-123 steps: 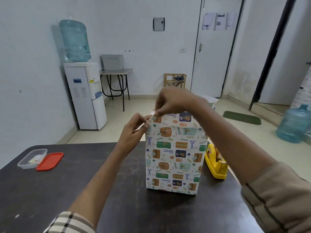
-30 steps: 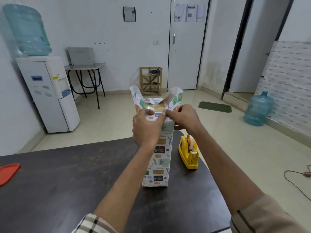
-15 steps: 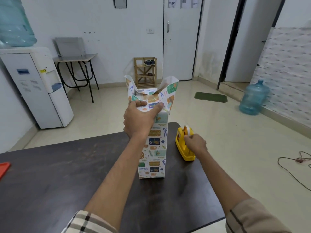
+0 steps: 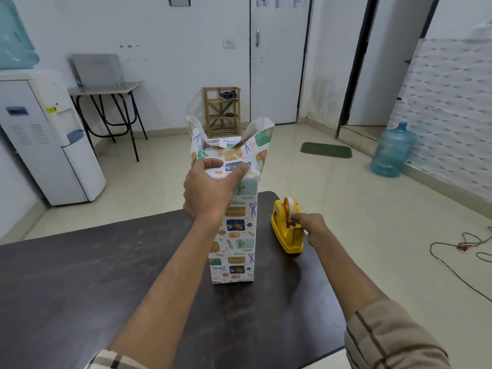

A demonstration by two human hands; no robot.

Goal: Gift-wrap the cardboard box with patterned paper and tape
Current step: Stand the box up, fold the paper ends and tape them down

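Note:
A tall box wrapped in white patterned paper stands upright near the far edge of the dark table. Its top end is unsealed: one flap is folded down and two paper ears stick up at the left and right. My left hand presses that folded flap down on the box top, thumb and fingers spread over the edge. A yellow tape dispenser with a white tape roll sits just right of the box. My right hand pinches the tape end at the dispenser's cutter.
The table's right and far edges lie close to the box and dispenser. Beyond on the floor are a water cooler, a small desk, a wooden rack, a blue water jug, a green mat and a loose cord.
My right hand left the box top and dropped to the tape dispenser, where it now grips the tape end. My left hand stayed on the folded flap.

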